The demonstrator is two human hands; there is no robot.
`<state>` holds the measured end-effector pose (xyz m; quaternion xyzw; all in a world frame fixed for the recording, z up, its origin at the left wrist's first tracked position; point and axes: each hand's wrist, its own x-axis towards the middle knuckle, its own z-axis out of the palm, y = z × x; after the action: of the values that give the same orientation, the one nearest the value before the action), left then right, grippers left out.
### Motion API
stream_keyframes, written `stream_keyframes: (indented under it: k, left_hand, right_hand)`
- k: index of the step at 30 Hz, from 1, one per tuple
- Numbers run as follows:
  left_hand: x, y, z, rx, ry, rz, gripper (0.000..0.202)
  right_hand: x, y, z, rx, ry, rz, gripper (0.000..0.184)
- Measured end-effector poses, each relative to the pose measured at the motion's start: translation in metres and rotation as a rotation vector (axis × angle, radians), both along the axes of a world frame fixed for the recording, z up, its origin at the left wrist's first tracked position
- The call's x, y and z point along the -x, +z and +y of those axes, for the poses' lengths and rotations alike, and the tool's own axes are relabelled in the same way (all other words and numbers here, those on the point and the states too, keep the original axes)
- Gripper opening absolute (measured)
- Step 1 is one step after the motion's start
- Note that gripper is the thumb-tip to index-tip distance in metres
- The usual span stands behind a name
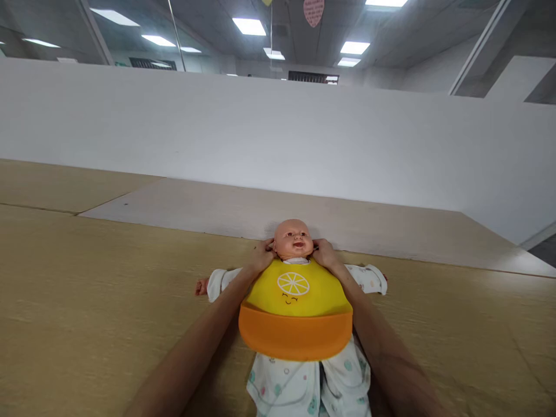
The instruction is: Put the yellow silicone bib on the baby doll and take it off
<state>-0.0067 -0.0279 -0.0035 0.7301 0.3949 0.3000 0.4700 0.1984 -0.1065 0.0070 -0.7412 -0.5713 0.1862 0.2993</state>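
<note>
A baby doll (pixel 293 238) in white patterned clothes lies on its back on a wooden table (pixel 87 307), arms spread. A yellow bib (pixel 295 304) with an orange catch pocket and a lemon print covers its chest. My left hand (pixel 262 255) is at the doll's neck on the left side. My right hand (pixel 325 255) is at the neck on the right side. Both hands have their fingers curled at the bib's neck ends behind the doll's head. The fingertips are hidden behind the neck.
A pale board (pixel 243 208) lies on the table beyond the doll. A white partition wall (pixel 260 127) stands behind it. Ceiling lights show above, and a pink paper shape (pixel 313 11) hangs from the ceiling.
</note>
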Motion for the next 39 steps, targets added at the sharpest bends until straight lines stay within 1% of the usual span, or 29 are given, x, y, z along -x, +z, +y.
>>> stream_keyframes:
  k: [5, 10, 13, 16, 22, 28, 31, 34, 36, 39]
  left_hand:
    - [0.000, 0.006, -0.003, -0.030, -0.022, 0.016, 0.048]
    - [0.000, 0.011, -0.005, -0.082, 0.018, 0.059, 0.051]
    - [0.000, 0.008, -0.004, -0.117, 0.020, 0.088, 0.053]
    - [0.000, 0.002, -0.001, -0.148, 0.014, 0.120, 0.051]
    - [-0.001, 0.001, 0.000, -0.067, 0.016, 0.154, 0.051]
    - [0.002, 0.000, 0.004, -0.090, 0.081, 0.257, 0.037]
    - [0.006, 0.006, 0.004, -0.102, 0.079, 0.270, 0.037]
    - [0.016, 0.017, -0.002, -0.098, 0.045, 0.252, 0.040]
    - [0.028, 0.024, -0.010, -0.074, 0.005, 0.239, 0.040]
    - [0.050, 0.034, -0.026, 0.042, -0.011, 0.191, 0.047]
  right_hand:
    - [0.000, 0.003, -0.001, 0.010, -0.017, -0.029, 0.037]
    - [0.002, 0.006, -0.002, -0.043, -0.055, -0.007, 0.040]
    - [0.002, 0.006, -0.002, -0.052, -0.063, -0.004, 0.041]
    - [0.001, 0.004, -0.002, -0.055, -0.054, -0.013, 0.041]
    - [-0.003, -0.004, -0.001, -0.031, -0.044, 0.008, 0.041]
    - [-0.012, -0.008, 0.001, -0.045, 0.016, 0.095, 0.042]
    - [-0.018, -0.009, 0.004, -0.050, -0.031, 0.151, 0.044]
    - [-0.021, -0.006, 0.002, -0.025, -0.099, 0.202, 0.043]
    - [-0.018, -0.002, -0.005, 0.000, -0.124, 0.245, 0.044]
    - [-0.011, 0.006, -0.027, 0.009, -0.163, 0.356, 0.043]
